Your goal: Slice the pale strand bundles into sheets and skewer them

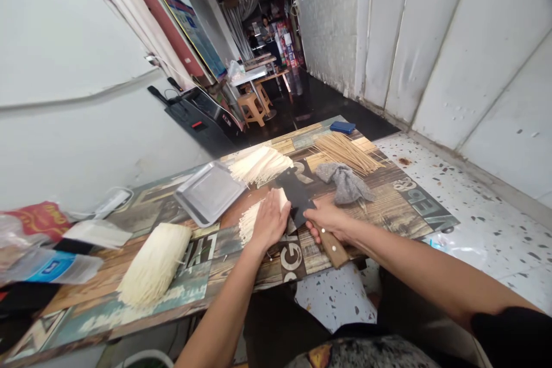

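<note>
The left hand [269, 221] lies flat, fingers together, over a bundle of pale strands [248, 223] on the counter [222, 277], probably steadying it beside the cleaver's blade [296, 198]. The right hand [325, 221] is closed round the cleaver's wooden handle [332, 248], seemingly for control. Beyond it sits a grey cloth [347, 183], likely within reach.

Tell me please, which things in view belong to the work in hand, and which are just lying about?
Seem to belong:
knife, in right hand
pale bundle, under left hand
larger bundle
tray
thin sticks

Seem just lying about:
plastic bottle
red packet
blue object
grey cloth
</note>
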A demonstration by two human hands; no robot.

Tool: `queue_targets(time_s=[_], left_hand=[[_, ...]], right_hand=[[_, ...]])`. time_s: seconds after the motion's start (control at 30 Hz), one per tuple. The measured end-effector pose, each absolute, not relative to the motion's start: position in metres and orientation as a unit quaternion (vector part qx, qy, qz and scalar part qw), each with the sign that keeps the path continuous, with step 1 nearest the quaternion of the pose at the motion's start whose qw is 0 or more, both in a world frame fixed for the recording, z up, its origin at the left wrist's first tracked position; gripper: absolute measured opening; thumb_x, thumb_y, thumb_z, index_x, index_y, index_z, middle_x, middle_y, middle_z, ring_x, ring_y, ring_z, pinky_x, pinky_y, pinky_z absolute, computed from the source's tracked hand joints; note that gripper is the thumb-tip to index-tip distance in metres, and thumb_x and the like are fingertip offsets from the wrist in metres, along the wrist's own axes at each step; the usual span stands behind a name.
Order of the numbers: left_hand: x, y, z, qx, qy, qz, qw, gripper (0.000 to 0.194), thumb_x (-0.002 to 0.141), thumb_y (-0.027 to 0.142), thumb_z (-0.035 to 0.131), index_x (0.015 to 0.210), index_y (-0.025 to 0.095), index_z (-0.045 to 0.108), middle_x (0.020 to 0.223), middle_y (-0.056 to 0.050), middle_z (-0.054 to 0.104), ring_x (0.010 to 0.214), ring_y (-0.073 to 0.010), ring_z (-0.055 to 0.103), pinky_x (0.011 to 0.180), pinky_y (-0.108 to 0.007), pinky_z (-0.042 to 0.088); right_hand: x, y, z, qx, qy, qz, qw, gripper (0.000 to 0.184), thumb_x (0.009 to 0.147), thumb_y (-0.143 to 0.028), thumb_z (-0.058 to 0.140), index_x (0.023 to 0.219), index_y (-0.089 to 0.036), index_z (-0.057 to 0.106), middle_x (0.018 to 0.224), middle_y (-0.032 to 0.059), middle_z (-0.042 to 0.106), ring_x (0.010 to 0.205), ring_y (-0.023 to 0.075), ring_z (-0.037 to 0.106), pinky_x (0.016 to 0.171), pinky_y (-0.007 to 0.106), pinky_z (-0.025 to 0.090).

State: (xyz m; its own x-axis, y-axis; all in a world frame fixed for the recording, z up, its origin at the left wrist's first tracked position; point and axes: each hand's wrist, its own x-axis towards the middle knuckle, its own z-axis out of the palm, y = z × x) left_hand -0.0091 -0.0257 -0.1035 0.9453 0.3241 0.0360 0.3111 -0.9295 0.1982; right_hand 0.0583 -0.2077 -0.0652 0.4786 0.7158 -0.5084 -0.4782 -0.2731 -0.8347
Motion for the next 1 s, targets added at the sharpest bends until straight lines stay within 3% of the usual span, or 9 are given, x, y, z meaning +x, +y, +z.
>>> queue_targets(time_s=[0.33,0.6,0.83,1.0], left_hand=[[-0.008,-0.023,-0.1,0.975,0.168,0.046,0.136,0.076,0.094,0.058,0.016,0.146,0.004,0.021,0.153,-0.02,0.02,0.143,-0.0252,0.015,0.116,-0.045,0.019],[-0.028,-0.034,-0.063,0.952,0.175,0.182,0.174,0.074,0.094,0.054,0.02,0.15,0.009,0.003,0.158,-0.015,0.003,0.145,-0.0219,0.001,0.119,-0.041,0.008],[0.021,0.013,0.024,0.942,0.142,0.264,0.15,0.067,0.094,0.055,0.024,0.144,0.011,0.022,0.153,-0.017,0.024,0.143,-0.0276,0.016,0.117,-0.047,0.014],[0.066,0.044,0.036,0.953,0.154,0.222,0.139,0.062,0.093,0.059,0.025,0.133,0.014,0.038,0.141,-0.016,0.043,0.136,-0.029,0.033,0.113,-0.047,0.024]], right_hand=[[0.038,-0.202,-0.064,-0.607,-0.104,0.504,0.606,0.014,0.078,-0.008,0.043,0.072,-0.019,0.041,0.042,-0.0083,0.047,0.03,0.0064,0.042,0.034,0.014,0.038],[0.027,-0.214,-0.01,-0.646,-0.229,0.437,0.582,0.017,0.079,-0.006,0.043,0.073,-0.021,0.038,0.042,-0.0092,0.044,0.03,0.0078,0.043,0.03,0.014,0.034],[0.081,-0.176,0.062,-0.654,-0.307,0.398,0.566,0.02,0.084,-0.008,0.044,0.068,-0.018,0.043,0.042,-0.0053,0.046,0.032,0.0083,0.043,0.032,0.018,0.041],[0.114,-0.151,0.073,-0.633,-0.243,0.445,0.586,0.023,0.091,-0.009,0.041,0.071,-0.018,0.042,0.044,-0.0042,0.046,0.033,0.0067,0.041,0.033,0.016,0.038]])
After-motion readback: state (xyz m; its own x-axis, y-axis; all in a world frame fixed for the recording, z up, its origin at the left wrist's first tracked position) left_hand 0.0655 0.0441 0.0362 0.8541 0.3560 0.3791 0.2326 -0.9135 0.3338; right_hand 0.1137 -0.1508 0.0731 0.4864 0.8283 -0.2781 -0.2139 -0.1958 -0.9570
